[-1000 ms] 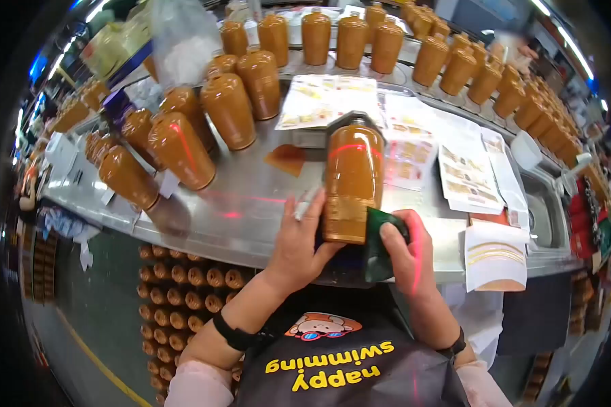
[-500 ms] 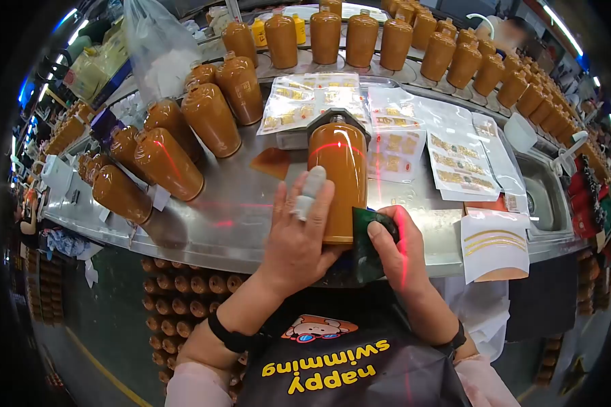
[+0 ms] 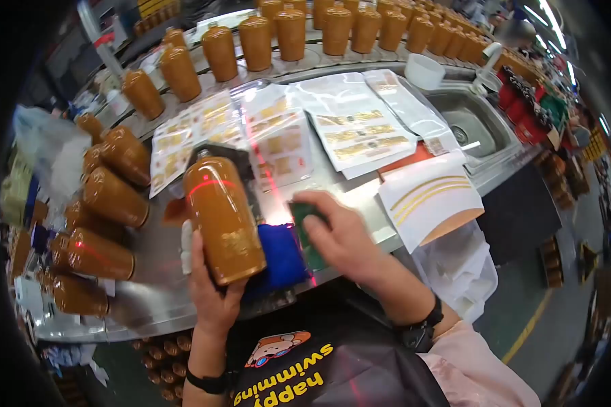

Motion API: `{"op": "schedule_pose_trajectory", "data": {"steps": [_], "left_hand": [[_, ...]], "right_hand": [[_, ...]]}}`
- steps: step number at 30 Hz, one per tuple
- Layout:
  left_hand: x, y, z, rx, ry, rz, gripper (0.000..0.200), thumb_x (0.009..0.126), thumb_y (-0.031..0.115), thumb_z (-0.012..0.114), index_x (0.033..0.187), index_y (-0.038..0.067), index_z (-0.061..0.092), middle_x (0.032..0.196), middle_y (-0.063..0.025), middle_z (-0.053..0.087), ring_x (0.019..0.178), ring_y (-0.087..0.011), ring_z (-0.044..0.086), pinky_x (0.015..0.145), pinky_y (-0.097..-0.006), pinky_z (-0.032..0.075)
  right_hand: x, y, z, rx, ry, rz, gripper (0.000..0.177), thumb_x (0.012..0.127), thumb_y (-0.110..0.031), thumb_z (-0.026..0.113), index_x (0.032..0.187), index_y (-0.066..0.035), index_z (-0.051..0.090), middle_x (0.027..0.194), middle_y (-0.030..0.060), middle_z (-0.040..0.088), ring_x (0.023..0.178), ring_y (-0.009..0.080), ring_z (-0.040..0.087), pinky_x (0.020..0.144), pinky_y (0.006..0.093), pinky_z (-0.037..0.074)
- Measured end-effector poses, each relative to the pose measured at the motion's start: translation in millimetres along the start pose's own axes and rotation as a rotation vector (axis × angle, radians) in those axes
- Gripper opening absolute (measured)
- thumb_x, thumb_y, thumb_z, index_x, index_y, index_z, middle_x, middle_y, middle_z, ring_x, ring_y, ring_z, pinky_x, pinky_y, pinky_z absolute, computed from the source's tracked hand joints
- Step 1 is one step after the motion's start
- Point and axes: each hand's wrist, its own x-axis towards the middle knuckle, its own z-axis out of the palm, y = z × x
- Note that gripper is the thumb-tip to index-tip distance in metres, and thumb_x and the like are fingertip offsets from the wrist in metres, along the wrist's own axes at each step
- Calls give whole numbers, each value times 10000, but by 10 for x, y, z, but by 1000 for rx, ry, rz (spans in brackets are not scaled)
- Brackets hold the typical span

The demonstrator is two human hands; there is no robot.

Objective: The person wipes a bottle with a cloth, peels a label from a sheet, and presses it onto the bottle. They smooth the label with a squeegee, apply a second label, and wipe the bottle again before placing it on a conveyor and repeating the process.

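My left hand [image 3: 207, 285] grips the base of a brown glazed bottle [image 3: 223, 217] lying with its neck pointing away from me. A gold mark shows on its side and a red laser line crosses its shoulder. The bottle's base rests by a blue cloth pad [image 3: 278, 261] at the front of the steel table [image 3: 149, 298]. My right hand [image 3: 343, 237] is to the right of the bottle, closed on a dark green pad [image 3: 307, 227] that sits over the blue cloth.
Several brown bottles [image 3: 112, 197] lie at the left, and more stand in rows [image 3: 292, 30] at the back. Sheets of gold decals [image 3: 353, 129] cover the middle. A white gold-striped sheet [image 3: 431, 200] hangs over the front edge. A sink [image 3: 472, 122] is at the right.
The view swung to the right. My right hand with the green pad came off the bottle's lower side and moved right. My left hand slid down to the bottle's base.
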Motion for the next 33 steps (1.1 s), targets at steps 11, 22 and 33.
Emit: {"op": "schedule_pose_trajectory", "data": {"steps": [11, 22, 33], "left_hand": [[-194, -89, 69, -274, 2, -180, 900, 898, 370, 677, 1485, -81, 164, 1496, -223, 329, 1374, -326, 369, 1131, -421, 286], [-406, -214, 86, -219, -1, -248, 996, 882, 587, 596, 1515, 10, 89, 1545, -191, 239, 1407, -317, 307, 1147, -451, 279], [-435, -260, 55, -255, 53, -333, 1066, 830, 709, 568, 1513, 17, 130, 1523, -170, 271, 1389, -307, 330, 1138, -450, 294]], "right_hand": [[1866, 1952, -2684, -1243, -28, 437, 445, 897, -11, 475, 1248, -215, 655, 1443, 129, 450, 1310, 372, 447, 1065, 448, 416], [2266, 2136, -2553, -1396, -248, 315, 324, 968, -340, 490, 1240, -278, 654, 1500, 98, 380, 1358, 354, 377, 1084, 497, 372], [2109, 2594, -3381, -1182, 81, 682, 562, 785, -542, 650, 1056, -54, 722, 1144, 174, 677, 1101, 367, 616, 921, 468, 468]]}}
